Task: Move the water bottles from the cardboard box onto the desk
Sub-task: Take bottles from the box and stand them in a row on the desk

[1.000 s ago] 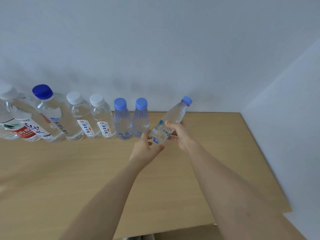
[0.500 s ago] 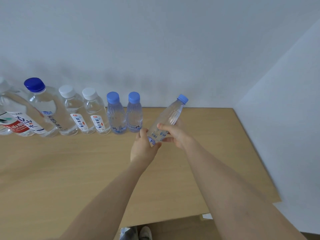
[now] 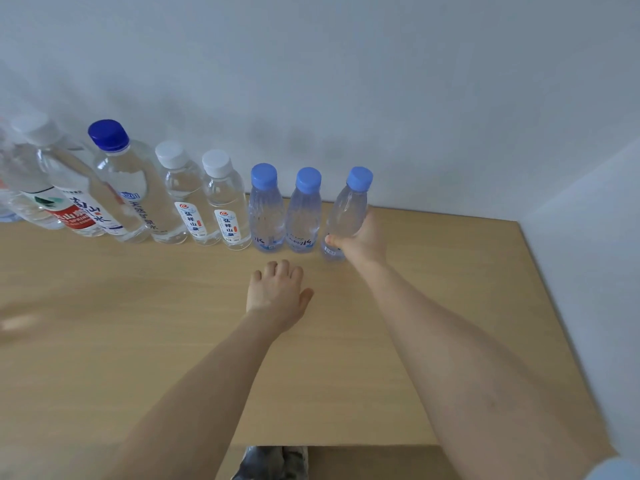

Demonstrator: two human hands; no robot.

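My right hand [image 3: 363, 242] grips a small clear bottle with a light blue cap [image 3: 348, 211], standing nearly upright on the wooden desk [image 3: 173, 323] at the right end of a row along the wall. Just left of it stand two matching blue-capped bottles [image 3: 266, 209] [image 3: 304, 213]. My left hand [image 3: 277, 289] hovers over the desk in front of them, fingers apart, holding nothing. A brown strip at the bottom edge may be the cardboard box [image 3: 374, 462]; its inside is hidden.
Further left the row continues with two white-capped bottles [image 3: 221, 202], a tall bottle with a dark blue cap [image 3: 128, 181] and several larger bottles [image 3: 52, 188]. White walls close the desk at the back and right. The desk's right edge [image 3: 554, 306] runs close to the side wall.
The bottle went from tilted in both hands to nearly upright on the desk at the row's right end. My left hand let go and drew back toward me.
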